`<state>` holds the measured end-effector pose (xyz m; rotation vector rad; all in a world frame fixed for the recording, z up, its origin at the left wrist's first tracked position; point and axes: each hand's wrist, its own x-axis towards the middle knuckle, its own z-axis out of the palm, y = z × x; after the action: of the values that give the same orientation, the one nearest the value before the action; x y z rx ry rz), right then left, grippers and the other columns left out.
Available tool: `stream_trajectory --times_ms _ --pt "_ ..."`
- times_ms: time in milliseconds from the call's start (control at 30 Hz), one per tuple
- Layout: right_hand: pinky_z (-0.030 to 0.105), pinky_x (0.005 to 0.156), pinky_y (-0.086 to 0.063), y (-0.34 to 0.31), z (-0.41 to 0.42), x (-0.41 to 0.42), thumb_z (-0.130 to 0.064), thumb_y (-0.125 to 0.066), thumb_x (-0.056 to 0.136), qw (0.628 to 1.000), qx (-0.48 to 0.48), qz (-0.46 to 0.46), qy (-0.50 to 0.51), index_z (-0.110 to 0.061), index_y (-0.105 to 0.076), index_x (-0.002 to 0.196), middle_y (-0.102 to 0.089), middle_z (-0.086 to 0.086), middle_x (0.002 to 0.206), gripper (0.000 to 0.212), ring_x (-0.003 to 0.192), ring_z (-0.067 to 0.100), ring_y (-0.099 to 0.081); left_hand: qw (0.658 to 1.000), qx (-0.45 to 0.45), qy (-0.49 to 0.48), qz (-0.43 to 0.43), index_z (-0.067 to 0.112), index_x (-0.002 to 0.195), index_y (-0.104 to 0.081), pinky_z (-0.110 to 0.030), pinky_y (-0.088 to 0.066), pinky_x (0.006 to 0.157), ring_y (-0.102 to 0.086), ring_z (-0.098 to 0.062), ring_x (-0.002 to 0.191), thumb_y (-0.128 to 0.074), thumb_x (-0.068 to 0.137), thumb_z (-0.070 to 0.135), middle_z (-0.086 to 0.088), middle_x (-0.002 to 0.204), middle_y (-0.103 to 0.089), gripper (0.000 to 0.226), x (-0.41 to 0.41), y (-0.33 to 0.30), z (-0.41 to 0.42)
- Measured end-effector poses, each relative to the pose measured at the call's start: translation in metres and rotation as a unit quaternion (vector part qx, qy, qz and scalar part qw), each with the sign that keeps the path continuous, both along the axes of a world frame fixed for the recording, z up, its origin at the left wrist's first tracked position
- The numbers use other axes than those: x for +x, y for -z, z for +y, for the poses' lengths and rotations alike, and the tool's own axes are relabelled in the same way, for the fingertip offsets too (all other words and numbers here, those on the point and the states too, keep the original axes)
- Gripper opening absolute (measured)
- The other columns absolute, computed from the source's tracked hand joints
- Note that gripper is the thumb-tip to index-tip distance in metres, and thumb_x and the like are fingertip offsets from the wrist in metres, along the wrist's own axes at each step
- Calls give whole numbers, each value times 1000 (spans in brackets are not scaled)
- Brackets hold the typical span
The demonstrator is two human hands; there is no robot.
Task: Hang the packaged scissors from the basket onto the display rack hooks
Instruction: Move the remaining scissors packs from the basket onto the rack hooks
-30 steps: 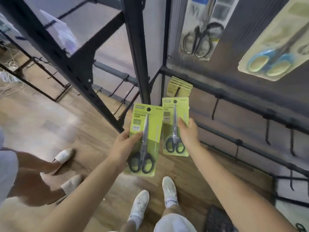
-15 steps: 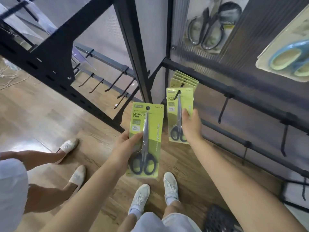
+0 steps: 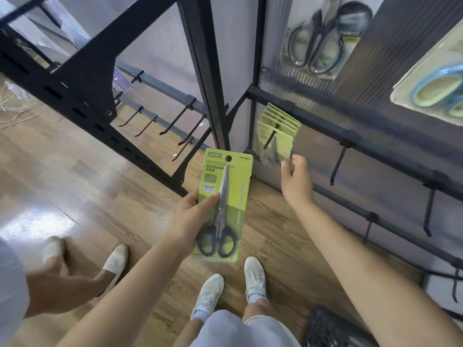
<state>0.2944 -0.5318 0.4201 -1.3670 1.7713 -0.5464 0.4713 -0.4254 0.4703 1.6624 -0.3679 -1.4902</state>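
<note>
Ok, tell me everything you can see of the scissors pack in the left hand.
The scissors pack is a tall yellow-green card printed SCISSORS and GRIP, with a round hang hole near its top. Sealed on it is one pair of scissors: silvery blades pointing up, black loop handles at the bottom. It stands roughly upright, slightly tilted, in front of the rack and not on any hook. The left hand grips its left edge, thumb across the front; nothing else touches it.

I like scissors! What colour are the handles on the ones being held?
Black handles, on a green card, seen from the head camera.
</note>
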Motion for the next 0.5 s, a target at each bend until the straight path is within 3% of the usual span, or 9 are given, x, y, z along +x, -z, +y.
stream_trajectory --times_ms 67,167,300,367,433,500 --pt "16 89 -31 -19 12 -6 -26 -40 100 1000 -17 2 -25 -8 -34 140 -40 8 144 44 129 19 -41 1000 -6 9 1 13 93 -65 -25 -55 51 -70 -15 62 -58 92 13 0 76 -74 7 -3 -1 0" --pt "18 90 -33 -52 25 -13 -32 -43 98 993 -46 -67 -88 -15 -39 138 -48 -5 131 43 115 5 -47 999 -16 41 -4 12 97 -64 -26 -57 54 -69 -15 62 -57 93 12 -1 76 -73 8 -8 -5 1" --pt "18 74 -50 -79 23 -19 -36 -49 95 982 5 -133 -134 -18 -47 129 -59 -10 110 38 92 5 -60 996 -37 81 6 16 95 -63 -25 -57 58 -70 -14 68 -55 94 9 1 78 -73 11 -20 -9 4" --pt "9 58 -48 -82 22 -19 -29 -52 95 980 13 -131 -149 -19 -53 115 -62 -10 96 22 76 1 -61 994 -37 98 -19 15 97 -63 -33 -57 71 -70 -22 82 -57 93 12 -5 91 -73 8 -25 -5 4" --pt "9 54 -47 -79 25 -17 -20 -54 94 981 8 -136 -138 -19 -56 99 -65 -4 89 5 65 -2 -61 994 -32 104 -24 11 101 -63 -38 -56 78 -68 -27 89 -58 92 13 -12 101 -70 11 -29 -3 4" --pt "11 54 -49 -74 28 -16 -13 -55 93 983 -2 -146 -115 -22 -55 87 -66 -1 83 11 60 -4 -61 994 -31 109 -9 7 108 -61 -37 -56 77 -68 -26 90 -58 92 14 -13 103 -70 17 -30 -1 6"
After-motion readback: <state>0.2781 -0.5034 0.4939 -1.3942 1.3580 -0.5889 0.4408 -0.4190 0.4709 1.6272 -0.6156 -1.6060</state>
